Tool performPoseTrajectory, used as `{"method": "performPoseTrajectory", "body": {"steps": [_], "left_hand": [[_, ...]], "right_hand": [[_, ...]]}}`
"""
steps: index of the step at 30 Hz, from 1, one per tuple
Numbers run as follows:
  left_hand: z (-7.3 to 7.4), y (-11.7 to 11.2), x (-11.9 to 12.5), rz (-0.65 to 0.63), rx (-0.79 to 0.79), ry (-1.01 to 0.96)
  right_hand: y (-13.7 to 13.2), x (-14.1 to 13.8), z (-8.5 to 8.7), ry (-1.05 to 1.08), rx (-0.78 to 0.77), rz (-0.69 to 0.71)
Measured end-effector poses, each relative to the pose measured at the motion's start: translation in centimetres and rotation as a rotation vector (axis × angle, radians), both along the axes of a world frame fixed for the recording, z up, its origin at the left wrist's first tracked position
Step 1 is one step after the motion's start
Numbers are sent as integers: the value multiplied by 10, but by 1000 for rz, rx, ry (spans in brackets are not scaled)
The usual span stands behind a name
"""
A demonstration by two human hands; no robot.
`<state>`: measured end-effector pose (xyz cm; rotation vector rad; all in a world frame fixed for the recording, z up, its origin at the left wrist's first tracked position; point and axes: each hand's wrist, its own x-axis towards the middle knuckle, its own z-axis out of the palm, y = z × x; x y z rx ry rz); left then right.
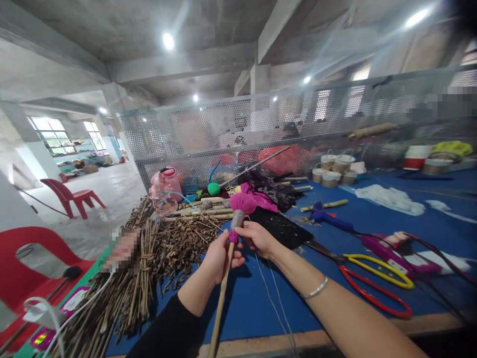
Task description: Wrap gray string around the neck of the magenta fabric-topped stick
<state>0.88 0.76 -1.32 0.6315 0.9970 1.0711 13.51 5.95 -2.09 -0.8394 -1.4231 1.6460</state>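
I hold the stick (219, 308) tilted above the bench (249, 313), my left hand (222, 258) curled round it, my right hand (259, 239) pinching beside the grey band (237, 220). Magenta cloth (243, 203) is already gathered over the rounded head and the neck is wrapped — that much looks done. Below, a frill (233, 235) bunches out; thread (278, 298) trails down, so I judge the binding unfinished. The shears (343, 259) lie untouched.

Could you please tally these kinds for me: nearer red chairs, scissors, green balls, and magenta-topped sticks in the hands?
Nearer red chairs: 2
Scissors: 1
Green ball: 1
Magenta-topped stick: 1
Total: 5
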Motion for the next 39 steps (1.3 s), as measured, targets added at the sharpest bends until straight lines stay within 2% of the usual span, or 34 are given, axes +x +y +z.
{"method": "performPoseTrajectory", "body": {"steps": [3,7,13,18,21,23,25,27,33,36,39], "left_hand": [[3,-1,-2,43,138,134],[1,1,-5,69,200,276],[-3,4,-8,138,232,334],[7,0,-6,152,230,250],[13,-3,-8,60,233,17],[14,-3,-12,-79,155,-153],[11,0,-15,-237,38,-237],[5,5,-17,-321,-32,-167],[-13,7,-6,-128,170,313],[-8,6,-2,-87,196,408],[6,14,-2,-87,213,416]], "right_hand": [[1,-1,-1,-33,36,-1],[2,-3,-4,-65,101,-12],[-1,-2,-2,-100,89,-128],[-4,-4,7,-13,-7,-124],[-5,-2,10,40,-39,-50],[-5,0,10,93,-54,33],[-4,3,8,127,-63,104],[-1,6,3,102,-64,110],[3,-3,-19,-134,-127,23],[4,-7,-20,-88,-95,-11],[7,-1,-1,-116,-32,-93]]}}
